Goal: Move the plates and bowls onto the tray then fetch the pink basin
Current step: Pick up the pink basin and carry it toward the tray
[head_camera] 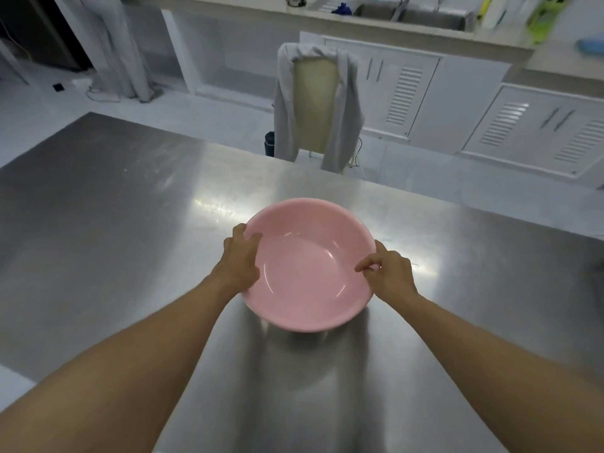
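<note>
One pink basin (310, 266) is all that is showing of the task's things in the head view, and two bare hands are holding it over the steel table (114, 207), one on each side. The left hand (240, 256) is gripping the rim on the left, thumb lying over the edge on the inside and the fingers curling underneath, out of sight. The right hand (389, 273) is pinching the right rim, thumb and forefinger closing on the lip while the other fingers are tucking beneath. The basin is sitting tilted a little toward the wearer, mouth upward, and looking empty inside; whether its base is touching the tabletop or hanging just above it I cannot tell, though a dark shadow is lying right under its near side. Beyond the table's far edge one chair (318, 109) is standing with one grey garment (284, 103) draped over its back. Behind that, white cabinets (457, 103) are running beneath a counter with one sink (411, 14).
</note>
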A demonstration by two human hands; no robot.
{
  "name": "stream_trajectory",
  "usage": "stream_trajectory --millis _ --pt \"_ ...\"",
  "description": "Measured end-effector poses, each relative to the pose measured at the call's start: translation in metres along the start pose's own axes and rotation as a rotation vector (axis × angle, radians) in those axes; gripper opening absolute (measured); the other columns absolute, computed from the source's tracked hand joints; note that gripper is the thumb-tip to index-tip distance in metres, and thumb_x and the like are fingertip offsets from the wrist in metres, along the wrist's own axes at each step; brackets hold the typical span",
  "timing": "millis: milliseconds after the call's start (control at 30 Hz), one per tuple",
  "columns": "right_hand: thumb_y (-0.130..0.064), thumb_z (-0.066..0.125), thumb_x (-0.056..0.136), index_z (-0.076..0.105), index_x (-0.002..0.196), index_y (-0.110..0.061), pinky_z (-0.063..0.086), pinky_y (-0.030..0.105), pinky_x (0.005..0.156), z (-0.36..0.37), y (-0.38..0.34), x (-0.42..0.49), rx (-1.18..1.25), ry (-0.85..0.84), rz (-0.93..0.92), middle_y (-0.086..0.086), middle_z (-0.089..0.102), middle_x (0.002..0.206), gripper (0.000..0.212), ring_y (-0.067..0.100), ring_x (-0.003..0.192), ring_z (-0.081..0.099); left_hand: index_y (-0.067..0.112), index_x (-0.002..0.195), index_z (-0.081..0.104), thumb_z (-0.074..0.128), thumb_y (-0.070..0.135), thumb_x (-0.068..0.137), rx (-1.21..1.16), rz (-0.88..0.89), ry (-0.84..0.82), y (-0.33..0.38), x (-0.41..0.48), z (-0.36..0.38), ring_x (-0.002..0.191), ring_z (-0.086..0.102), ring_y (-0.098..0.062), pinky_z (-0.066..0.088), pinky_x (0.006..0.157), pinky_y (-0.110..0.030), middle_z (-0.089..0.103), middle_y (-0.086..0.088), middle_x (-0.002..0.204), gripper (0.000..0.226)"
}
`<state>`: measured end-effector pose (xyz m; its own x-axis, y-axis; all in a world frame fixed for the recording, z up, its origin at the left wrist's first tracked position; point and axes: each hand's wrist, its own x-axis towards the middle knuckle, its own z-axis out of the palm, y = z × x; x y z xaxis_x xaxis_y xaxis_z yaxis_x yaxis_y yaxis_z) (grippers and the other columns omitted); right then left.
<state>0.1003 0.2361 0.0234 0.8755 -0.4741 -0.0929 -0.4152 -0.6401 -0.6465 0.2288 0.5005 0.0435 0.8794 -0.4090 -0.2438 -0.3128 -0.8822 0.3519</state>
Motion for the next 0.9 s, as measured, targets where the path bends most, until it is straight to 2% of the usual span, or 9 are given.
stream_trajectory --millis 233,400,633,767,900 --pt "0.009 0.042 0.075 0.075 0.069 -0.028 0.051 0.026 0.075 -0.028 0.025 -0.027 0.022 0.096 0.078 -0.016 0.065 0.114 0.050 0.021 0.091 0.062 0.019 0.140 0.040 0.054 -0.006 0.076 -0.057 0.006 -0.022 0.031 -0.011 0.012 0.127 0.031 -0.036 0.049 0.093 -0.048 0.018 -0.011 0.149 0.070" --pt "0.010 0.044 0.074 0.074 0.069 -0.029 0.045 0.021 0.070 -0.061 0.055 -0.053 -0.001 0.160 0.133 -0.017 0.065 0.114 0.049 0.019 0.088 0.061 0.019 0.138 0.042 0.052 -0.006 0.076 -0.043 0.090 -0.029 0.074 -0.022 0.031 0.125 0.031 -0.036 0.048 0.093 -0.047 0.018 -0.011 0.147 0.067" --pt "0.010 0.046 0.073 0.073 0.069 -0.031 0.049 0.026 0.076 -0.117 0.119 -0.090 -0.007 0.260 0.214 -0.018 0.064 0.107 0.049 0.018 0.089 0.059 0.018 0.139 0.043 0.049 -0.005 0.080 -0.016 0.239 -0.046 0.155 -0.035 0.058 0.129 0.032 -0.036 0.046 0.100 -0.050 0.019 -0.012 0.149 0.064" --pt "0.008 0.048 0.073 0.074 0.078 -0.029 0.045 0.022 0.074 -0.148 0.161 -0.110 -0.007 0.298 0.284 -0.018 0.065 0.098 0.045 0.019 0.088 0.060 0.012 0.136 0.043 0.051 -0.003 0.081 0.043 0.329 -0.046 0.201 -0.039 0.080 0.128 0.035 -0.038 0.045 0.101 -0.051 0.021 -0.015 0.149 0.057" --pt "0.006 0.050 0.072 0.076 0.083 -0.027 0.046 0.024 0.078 -0.176 0.203 -0.133 -0.022 0.325 0.333 -0.013 0.069 0.102 0.043 0.022 0.094 0.063 0.010 0.133 0.045 0.052 -0.003 0.082 0.069 0.394 -0.063 0.248 -0.045 0.106 0.127 0.036 -0.039 0.045 0.102 -0.052 0.021 -0.016 0.150 0.052"
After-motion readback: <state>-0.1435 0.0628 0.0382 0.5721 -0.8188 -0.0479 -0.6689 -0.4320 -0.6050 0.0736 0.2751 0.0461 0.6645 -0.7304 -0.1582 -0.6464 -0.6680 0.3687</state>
